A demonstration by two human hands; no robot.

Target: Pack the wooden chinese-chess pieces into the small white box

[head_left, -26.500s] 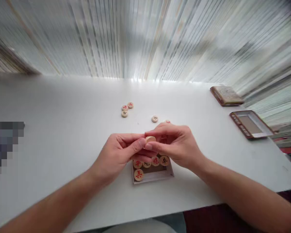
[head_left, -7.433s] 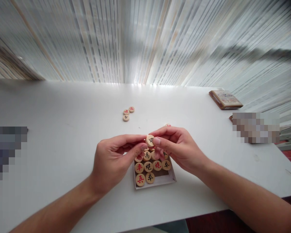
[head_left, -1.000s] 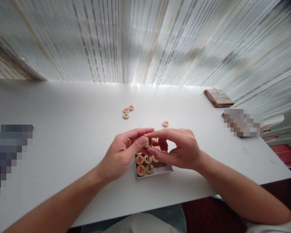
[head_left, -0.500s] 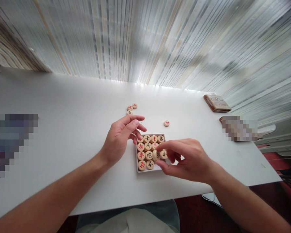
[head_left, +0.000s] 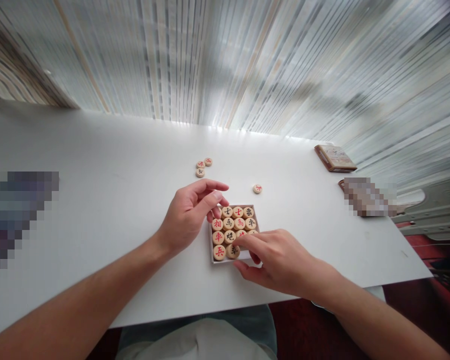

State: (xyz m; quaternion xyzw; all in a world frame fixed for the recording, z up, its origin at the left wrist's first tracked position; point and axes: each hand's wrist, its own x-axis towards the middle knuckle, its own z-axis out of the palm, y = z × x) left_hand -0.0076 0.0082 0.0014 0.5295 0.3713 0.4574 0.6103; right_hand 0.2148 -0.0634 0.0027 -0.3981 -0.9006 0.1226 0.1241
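Observation:
A shallow white box [head_left: 211, 250] holds rows of round wooden Chinese chess pieces with red and black characters. My right hand [head_left: 275, 257] is over its front right corner, thumb and index finger apart. The index fingertip touches a black-marked chess piece [head_left: 233, 251] in the front row, which looks slightly tilted. Beside it lies a red-marked piece [head_left: 219, 252]. My left hand [head_left: 191, 207] hovers at the box's back left corner with fingers loosely bent and apart, partly covering a piece there. Nothing shows in its fingers.
Three loose chess pieces [head_left: 200, 172] lie together beyond my left hand. A single red-marked piece [head_left: 257, 189] sits behind the box. A flat brown box [head_left: 335, 158] and a blurred-out item [head_left: 367, 197] are at the right. Another blurred patch [head_left: 18, 220] is at the left. Striped curtain [head_left: 210, 60] hangs behind.
My right hand has lowered the chess piece it pinched to the front row and its fingers have parted. It has moved slightly down and left. My left hand has shifted a little right.

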